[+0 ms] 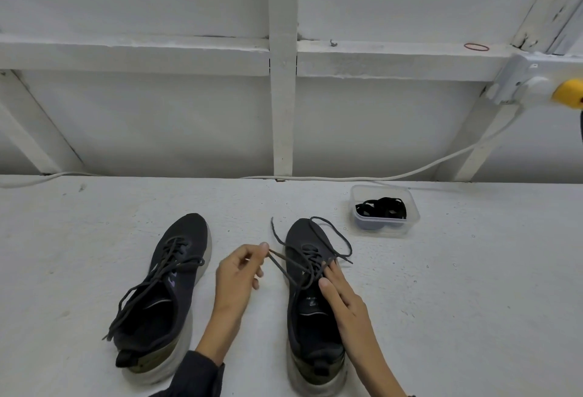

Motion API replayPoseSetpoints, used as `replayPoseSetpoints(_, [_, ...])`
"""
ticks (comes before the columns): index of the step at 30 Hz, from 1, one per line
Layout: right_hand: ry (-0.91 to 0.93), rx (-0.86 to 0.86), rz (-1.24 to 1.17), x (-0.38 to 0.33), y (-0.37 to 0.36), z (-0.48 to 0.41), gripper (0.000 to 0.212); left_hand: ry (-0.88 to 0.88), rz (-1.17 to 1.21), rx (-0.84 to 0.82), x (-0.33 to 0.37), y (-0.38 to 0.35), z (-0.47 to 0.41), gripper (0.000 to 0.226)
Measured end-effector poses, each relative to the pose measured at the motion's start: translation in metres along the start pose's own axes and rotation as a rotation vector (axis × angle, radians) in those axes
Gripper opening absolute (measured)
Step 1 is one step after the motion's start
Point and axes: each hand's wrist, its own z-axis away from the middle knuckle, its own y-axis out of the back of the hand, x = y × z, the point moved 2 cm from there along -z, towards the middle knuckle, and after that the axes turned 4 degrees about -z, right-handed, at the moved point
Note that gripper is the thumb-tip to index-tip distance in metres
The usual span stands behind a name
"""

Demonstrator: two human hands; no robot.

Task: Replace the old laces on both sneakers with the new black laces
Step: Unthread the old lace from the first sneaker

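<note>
Old lace: the dark grey round cord lace (283,268) runs taut from my left fingertips across to the eyelets under my right fingers; its other end loops loose beyond my right fingertips, over the toe.
Left hand: my left hand (236,273) pinches the lace tip between thumb and forefinger, the other fingers loosely curled.
Right hand: my right hand (344,295) lies with fairly straight fingers on the lace crossings, gripping nothing, pressing the shoe down.
Shoe in hand: the dark grey mesh sneaker with a thick pale sole (310,330) sits under my right palm, toe pointing away from me.
Doing it well: I judge this is unthreading. Draw the tip out along the line of the eyelet, one crossing at a time, while the right fingers loosen the next crossing and keep the shoe from sliding.
Other shoe: the matching second sneaker (161,289) lies beyond my left hand, fully threaded.
New laces: the bundled flat black laces (383,207) sit in a clear plastic tub (414,216), beyond my right fingertips.
Surface: all rest on a white textured table (473,302).
</note>
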Motion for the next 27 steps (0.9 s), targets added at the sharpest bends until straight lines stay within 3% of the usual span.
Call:
replayPoseSetpoints(2, [-0.003,0.006,0.0,0.0,0.0,0.0,0.049,0.033,0.001,-0.002,0.0,0.001,0.0,0.029])
replayPoseSetpoints(6, [0.001,0.007,0.001,-0.001,-0.002,-0.001,0.044,0.08,-0.116,-0.251,-0.003,-0.008,0.014,0.052])
replayPoseSetpoints(8, [0.001,0.007,-0.007,-0.002,-0.002,-0.001,0.042,0.057,-0.149,-0.311,-0.005,-0.013,0.02,0.046])
replayPoseSetpoints(11, [-0.007,0.006,-0.002,-0.002,-0.002,0.0,0.048,-0.004,-0.132,-0.175,-0.003,-0.012,0.018,0.024])
replayPoseSetpoints(15, [-0.008,-0.002,-0.007,-0.001,-0.001,0.0,0.051,0.049,0.05,0.116,-0.002,-0.005,0.01,0.023])
replayPoseSetpoints(17, [-0.002,-0.004,-0.01,-0.002,-0.001,0.001,0.051,0.076,0.065,0.085,-0.002,-0.006,0.01,0.033])
replayPoseSetpoints(20, [0.003,-0.002,-0.018,-0.003,-0.001,0.0,0.054,0.099,-0.004,-0.149,-0.004,-0.012,0.017,0.055])
replayPoseSetpoints(23, [0.013,-0.002,-0.026,-0.005,-0.002,0.001,0.058,0.065,-0.127,-0.318,-0.006,-0.016,0.023,0.047])
replayPoseSetpoints(25, [0.01,-0.003,-0.032,-0.006,-0.002,0.001,0.058,0.015,-0.13,-0.252,-0.002,-0.015,0.021,0.04])
replayPoseSetpoints(27, [0.019,-0.012,-0.023,-0.006,-0.002,0.002,0.057,-0.009,-0.031,-0.062,0.001,-0.011,0.018,0.034])
